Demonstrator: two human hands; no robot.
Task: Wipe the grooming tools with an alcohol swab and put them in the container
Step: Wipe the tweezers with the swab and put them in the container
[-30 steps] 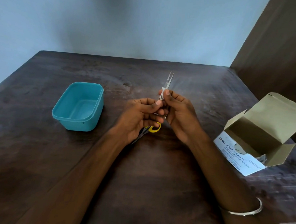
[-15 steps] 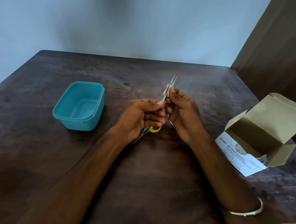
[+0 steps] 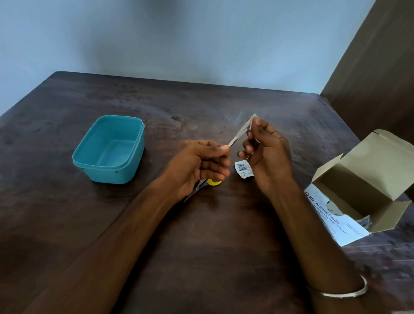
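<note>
**Tweezers held between both hands above the dark table**

Nearest the camera, two bare forearms reached forward over the dark wooden table (image 3: 220,253), the right one wearing a thin metal bangle (image 3: 338,293) at the wrist. To the right, near the table's edge, an open cardboard box of alcohol swabs (image 3: 357,196) lay with its flaps spread and its printed white face turned up.

Further in, the left hand (image 3: 198,166) had its fingers curled, the thumb and forefinger pinching the lower end of a pair of metal tweezers (image 3: 241,132). Partly hidden under that hand, a pair of scissors (image 3: 207,184) with a yellow finger loop lay on the table; whether the hand touched them could not be told. A small torn swab wrapper (image 3: 243,168) with dark print sat between the two hands, low by the right palm; whether it rested on the table or hung from the fingers was unclear.

The right hand (image 3: 266,155) was raised a little higher, fingers curled, its thumb and forefinger pinched at the upper tip of the tweezers. The tweezers slanted from the left hand up and to the right. The swab itself could not be made out in the grip.

Off to the left, well apart from the hands, the teal plastic container (image 3: 110,149) stood open, with nothing visible inside. Beyond the far table edge rose a pale blue wall (image 3: 160,29), with a brown panel (image 3: 392,70) at the right
</note>
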